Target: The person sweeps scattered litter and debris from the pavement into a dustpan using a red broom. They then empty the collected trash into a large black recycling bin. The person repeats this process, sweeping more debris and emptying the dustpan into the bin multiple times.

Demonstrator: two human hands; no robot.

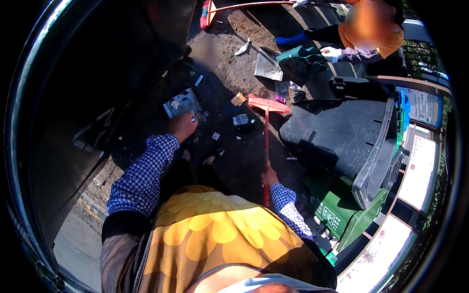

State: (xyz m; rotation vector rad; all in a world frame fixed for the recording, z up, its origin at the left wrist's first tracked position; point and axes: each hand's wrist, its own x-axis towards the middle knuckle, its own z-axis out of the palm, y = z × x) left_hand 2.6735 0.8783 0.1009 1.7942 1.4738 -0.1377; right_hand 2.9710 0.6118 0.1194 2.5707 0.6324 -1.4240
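My left hand (183, 126) is closed around something small and pale, likely a handle end, just below a dirty metal dustpan (185, 102) with litter on it. A red-handled broom (266, 128) is in my right hand (269, 176), gripped partway along its pole. The broom's pink bristle head (269, 104) rests on the ground ahead. Between the dustpan and the broom lie a brown scrap (238, 99), a crumpled plastic wrapper (240, 119) and a small white scrap (215, 136).
A black wheeled bin (329, 128) and a green bin (331, 216) stand at right. Top right, a co-worker in orange holds a dark green container (302, 60) beside another dustpan (268, 66). Another broom (208, 14) lies at top. A large dark surface fills the left.
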